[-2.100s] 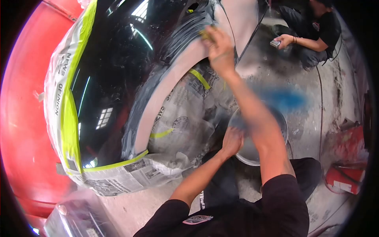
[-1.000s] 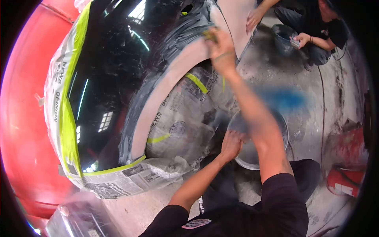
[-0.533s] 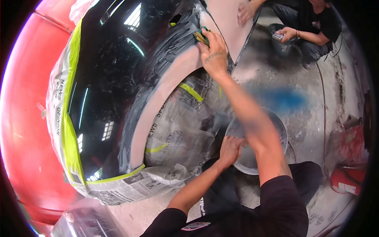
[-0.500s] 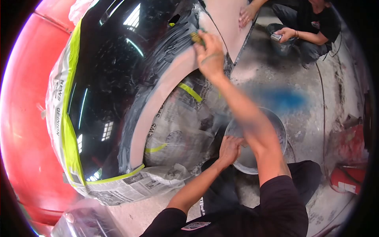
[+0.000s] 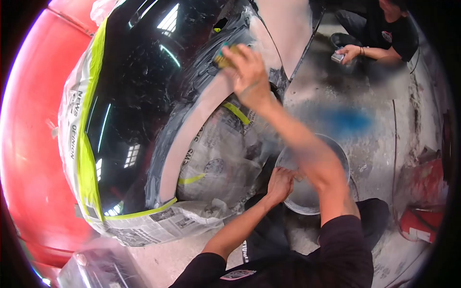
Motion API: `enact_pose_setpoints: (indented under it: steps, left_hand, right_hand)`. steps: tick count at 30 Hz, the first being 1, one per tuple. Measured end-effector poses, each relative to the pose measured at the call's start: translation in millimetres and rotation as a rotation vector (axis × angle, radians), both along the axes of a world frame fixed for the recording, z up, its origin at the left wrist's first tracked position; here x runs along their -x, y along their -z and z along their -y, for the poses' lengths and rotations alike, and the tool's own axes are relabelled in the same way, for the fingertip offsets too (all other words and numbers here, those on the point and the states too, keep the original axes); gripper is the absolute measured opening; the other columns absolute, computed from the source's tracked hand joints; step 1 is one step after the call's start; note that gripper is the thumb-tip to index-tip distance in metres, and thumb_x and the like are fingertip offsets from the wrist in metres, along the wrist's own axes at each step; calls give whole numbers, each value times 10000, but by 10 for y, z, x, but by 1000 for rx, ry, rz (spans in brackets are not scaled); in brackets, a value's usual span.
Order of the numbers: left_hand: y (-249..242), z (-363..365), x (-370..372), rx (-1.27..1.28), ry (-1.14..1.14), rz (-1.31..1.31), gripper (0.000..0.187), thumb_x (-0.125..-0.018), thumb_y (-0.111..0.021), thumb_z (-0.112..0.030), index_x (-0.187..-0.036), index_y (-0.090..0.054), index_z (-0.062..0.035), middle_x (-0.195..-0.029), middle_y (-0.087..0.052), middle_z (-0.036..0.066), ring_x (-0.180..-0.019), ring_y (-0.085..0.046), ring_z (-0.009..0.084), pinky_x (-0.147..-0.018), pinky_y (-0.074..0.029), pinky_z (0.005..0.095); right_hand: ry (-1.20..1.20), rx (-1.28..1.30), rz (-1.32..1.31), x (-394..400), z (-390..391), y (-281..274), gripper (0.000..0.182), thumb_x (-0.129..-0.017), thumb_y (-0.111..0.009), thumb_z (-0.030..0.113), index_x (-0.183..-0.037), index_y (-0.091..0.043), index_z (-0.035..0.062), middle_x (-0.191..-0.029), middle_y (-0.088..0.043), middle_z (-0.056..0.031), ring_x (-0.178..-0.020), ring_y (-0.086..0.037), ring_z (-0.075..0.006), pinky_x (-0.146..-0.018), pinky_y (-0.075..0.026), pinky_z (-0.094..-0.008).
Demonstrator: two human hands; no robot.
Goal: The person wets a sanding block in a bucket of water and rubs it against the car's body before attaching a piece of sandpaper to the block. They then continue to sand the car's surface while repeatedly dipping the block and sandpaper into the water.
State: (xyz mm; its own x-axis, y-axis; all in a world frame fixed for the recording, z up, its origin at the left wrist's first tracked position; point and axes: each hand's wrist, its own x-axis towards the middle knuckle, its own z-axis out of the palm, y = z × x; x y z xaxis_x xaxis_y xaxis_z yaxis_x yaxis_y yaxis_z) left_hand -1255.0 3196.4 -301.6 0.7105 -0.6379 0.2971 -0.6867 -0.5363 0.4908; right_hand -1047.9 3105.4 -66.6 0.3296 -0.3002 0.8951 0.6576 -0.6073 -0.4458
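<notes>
My right hand [image 5: 250, 77] holds a small yellow-and-green sponge or pad [image 5: 224, 56] against the grey-smeared edge of the black car panel [image 5: 139, 91], just above the pink wheel-arch strip [image 5: 192, 117]. My left hand [image 5: 281, 184] is closed at the rim of a round metal basin [image 5: 307, 209]; its fingertips are partly hidden, and whether they grip the rim is unclear. Newspaper and plastic sheeting [image 5: 221, 163] fill the wheel opening. Yellow-green tape [image 5: 88, 177] borders the black panel.
A co-worker [image 5: 391, 38] crouches at the upper right, holding a grey block [image 5: 337, 57] beside a dark bucket [image 5: 342, 41]. Red bodywork [image 5: 38, 134] curves along the left. A red container [image 5: 420, 221] and a hose [image 5: 395, 144] lie on the right-hand floor.
My right hand has moved left and slightly down along the panel edge with the pad. My left hand stays by the basin. The view has shifted slightly.
</notes>
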Motion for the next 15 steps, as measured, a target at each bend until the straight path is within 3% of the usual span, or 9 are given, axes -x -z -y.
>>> enact_pose_setpoints:
  steps: [3, 6, 10, 15]
  left_hand:
    - [68, 18, -57, -3, -3, 29, 217, -860, -667, -1, -1064, -718, -52, -896, -697, 119, -940, -645, 335, -934, -461, 473]
    - [35, -24, -10, -75, -19, 28, 216, -858, -674, 0, -1058, -736, -52, -905, -711, 114, -948, -651, 329, -937, -460, 470]
    - [28, 25, -38, 7, -29, -5, 221, -859, -676, 2, -1055, -759, -58, -911, -727, 105, -946, -661, 318, -949, -460, 464]
    - [6, 6, -36, -73, -36, 17, 218, -859, -677, 6, -1052, -758, -54, -902, -725, 109, -936, -665, 319, -968, -463, 459]
  right_hand:
    - [137, -85, 23, -718, 533, -104, 410, -929, -720, 126, -1331, -698, 49, -1190, -709, -197, -1116, -656, -418, -1026, -489, -499]
    - [172, -206, -73, -754, 493, -172, 400, -947, -696, 124, -1341, -693, 52, -1218, -694, -196, -1115, -642, -427, -1019, -495, -494]
    - [40, -76, -28, -252, 222, 32, 383, -938, -727, 120, -1319, -712, 80, -1288, -677, -184, -1150, -624, -417, -1028, -506, -488]
    - [59, -192, -60, -888, 659, -136, 378, -931, -745, 132, -1306, -719, 95, -1263, -705, -159, -1185, -624, -402, -1048, -502, -467]
